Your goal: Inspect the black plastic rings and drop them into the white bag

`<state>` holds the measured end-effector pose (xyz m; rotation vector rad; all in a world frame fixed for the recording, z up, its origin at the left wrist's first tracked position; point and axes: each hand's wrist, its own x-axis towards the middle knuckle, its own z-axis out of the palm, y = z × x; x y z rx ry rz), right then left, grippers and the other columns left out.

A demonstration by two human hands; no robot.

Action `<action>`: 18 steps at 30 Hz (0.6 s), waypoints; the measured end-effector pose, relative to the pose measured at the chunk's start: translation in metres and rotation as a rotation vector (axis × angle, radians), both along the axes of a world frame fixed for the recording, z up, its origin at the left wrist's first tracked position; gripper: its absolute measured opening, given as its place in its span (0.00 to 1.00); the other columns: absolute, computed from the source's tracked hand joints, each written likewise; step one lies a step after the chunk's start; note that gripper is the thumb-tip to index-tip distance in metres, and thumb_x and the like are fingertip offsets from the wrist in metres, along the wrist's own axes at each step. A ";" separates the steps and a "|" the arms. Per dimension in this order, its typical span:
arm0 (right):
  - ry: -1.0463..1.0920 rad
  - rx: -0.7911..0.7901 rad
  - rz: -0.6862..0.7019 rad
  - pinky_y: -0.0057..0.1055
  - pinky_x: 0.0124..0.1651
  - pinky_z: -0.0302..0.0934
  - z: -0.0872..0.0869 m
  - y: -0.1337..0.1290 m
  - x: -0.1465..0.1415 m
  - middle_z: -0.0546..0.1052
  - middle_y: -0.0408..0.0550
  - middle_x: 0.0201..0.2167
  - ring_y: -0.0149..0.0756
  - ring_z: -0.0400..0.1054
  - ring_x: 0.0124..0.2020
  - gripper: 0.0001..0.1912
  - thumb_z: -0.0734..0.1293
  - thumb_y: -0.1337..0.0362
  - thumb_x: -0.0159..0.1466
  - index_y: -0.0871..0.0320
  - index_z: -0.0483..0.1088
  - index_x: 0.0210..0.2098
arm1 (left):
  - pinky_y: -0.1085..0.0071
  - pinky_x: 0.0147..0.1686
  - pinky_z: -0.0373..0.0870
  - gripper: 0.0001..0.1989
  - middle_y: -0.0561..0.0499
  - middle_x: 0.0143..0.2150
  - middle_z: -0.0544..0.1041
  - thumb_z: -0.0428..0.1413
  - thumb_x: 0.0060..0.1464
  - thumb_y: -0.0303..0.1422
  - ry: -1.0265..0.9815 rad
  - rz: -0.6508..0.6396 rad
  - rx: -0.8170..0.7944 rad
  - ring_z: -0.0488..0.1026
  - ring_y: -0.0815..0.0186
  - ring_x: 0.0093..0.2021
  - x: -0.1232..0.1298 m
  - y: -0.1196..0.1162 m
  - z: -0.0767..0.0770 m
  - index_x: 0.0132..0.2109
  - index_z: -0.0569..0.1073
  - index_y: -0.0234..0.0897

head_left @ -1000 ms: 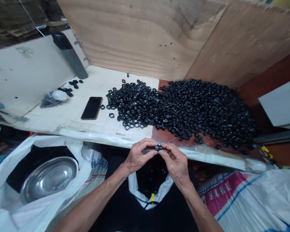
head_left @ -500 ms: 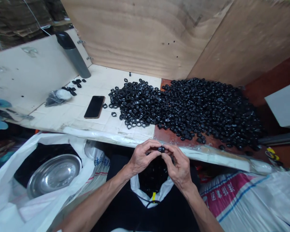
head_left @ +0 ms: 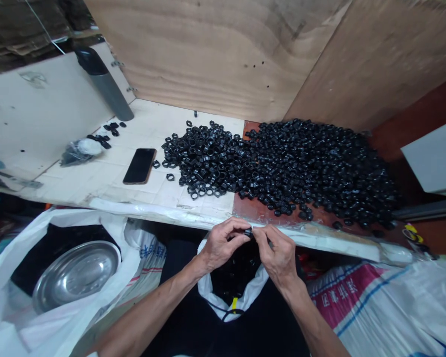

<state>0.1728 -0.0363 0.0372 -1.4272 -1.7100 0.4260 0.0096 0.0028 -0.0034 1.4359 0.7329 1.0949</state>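
Note:
Between thumb and fingers, my left hand point(head_left: 223, 242) pinches a small black plastic part point(head_left: 248, 232) in front of the table edge. The fingertips of my right hand point(head_left: 277, 250) are closed against the same part's right end. Below both hands, a white bag point(head_left: 206, 290) with black pieces inside sits open at my lap. Beyond the edge, a heap of black plastic rings point(head_left: 211, 158) lies on the pale board, touching a larger heap of small black parts point(head_left: 319, 168) on the red surface.
A phone point(head_left: 139, 166) lies left of the rings. Behind it stand a grey bottle point(head_left: 113, 94) and a clear plastic bag point(head_left: 81, 151). At lower left, a steel bowl point(head_left: 78, 275) rests in a white sack point(head_left: 3, 267). Another printed sack point(head_left: 379, 297) is at right.
My right fingertips have drawn closer together at the black part, and the part has turned slightly. The view has shifted a little, so the scene sits further left.

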 end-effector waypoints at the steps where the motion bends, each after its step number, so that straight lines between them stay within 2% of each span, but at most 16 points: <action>1: 0.001 -0.015 0.001 0.29 0.34 0.61 0.001 0.000 0.001 0.72 0.43 0.25 0.32 0.66 0.26 0.09 0.64 0.66 0.68 0.58 0.74 0.32 | 0.67 0.45 0.77 0.10 0.44 0.45 0.76 0.61 0.57 0.32 0.005 0.000 -0.007 0.76 0.62 0.46 0.000 -0.001 0.000 0.46 0.76 0.35; 5: 0.027 -0.112 0.043 0.29 0.32 0.60 0.001 -0.002 0.004 0.72 0.43 0.26 0.32 0.65 0.26 0.07 0.65 0.64 0.67 0.57 0.73 0.33 | 0.68 0.45 0.76 0.09 0.45 0.45 0.76 0.60 0.58 0.33 -0.037 0.039 -0.049 0.76 0.64 0.45 -0.001 -0.001 0.000 0.45 0.76 0.35; 9: 0.034 -0.121 0.027 0.29 0.30 0.59 -0.003 -0.006 0.001 0.68 0.42 0.23 0.30 0.62 0.23 0.12 0.65 0.64 0.67 0.57 0.70 0.26 | 0.68 0.46 0.76 0.10 0.44 0.45 0.76 0.60 0.58 0.33 -0.033 0.029 -0.053 0.76 0.63 0.45 -0.003 0.001 0.000 0.46 0.75 0.35; 12: 0.060 -0.081 -0.016 0.28 0.29 0.60 -0.004 -0.007 -0.002 0.69 0.42 0.25 0.30 0.62 0.23 0.05 0.67 0.62 0.65 0.58 0.73 0.36 | 0.67 0.46 0.76 0.10 0.44 0.45 0.76 0.60 0.58 0.33 -0.028 0.018 -0.049 0.76 0.63 0.46 -0.004 0.001 0.001 0.46 0.76 0.35; 14: 0.040 -0.072 -0.009 0.29 0.31 0.62 -0.003 -0.006 -0.002 0.71 0.44 0.27 0.31 0.64 0.25 0.06 0.67 0.63 0.65 0.58 0.73 0.40 | 0.67 0.46 0.76 0.09 0.44 0.45 0.76 0.60 0.58 0.32 -0.029 0.024 -0.044 0.76 0.63 0.45 -0.003 0.000 0.002 0.46 0.76 0.35; 17: -0.008 -0.090 -0.010 0.29 0.29 0.59 0.000 -0.005 -0.001 0.69 0.42 0.22 0.30 0.62 0.22 0.10 0.66 0.63 0.66 0.57 0.72 0.28 | 0.68 0.45 0.76 0.09 0.45 0.45 0.76 0.60 0.57 0.32 -0.011 0.044 -0.047 0.76 0.64 0.44 -0.002 -0.001 0.004 0.45 0.76 0.35; 18: -0.003 -0.088 -0.009 0.29 0.29 0.60 0.000 -0.004 0.000 0.70 0.42 0.23 0.31 0.63 0.23 0.10 0.66 0.63 0.66 0.57 0.72 0.29 | 0.68 0.44 0.76 0.09 0.45 0.45 0.76 0.60 0.57 0.32 -0.011 0.049 -0.052 0.76 0.64 0.44 -0.002 -0.001 0.005 0.45 0.76 0.34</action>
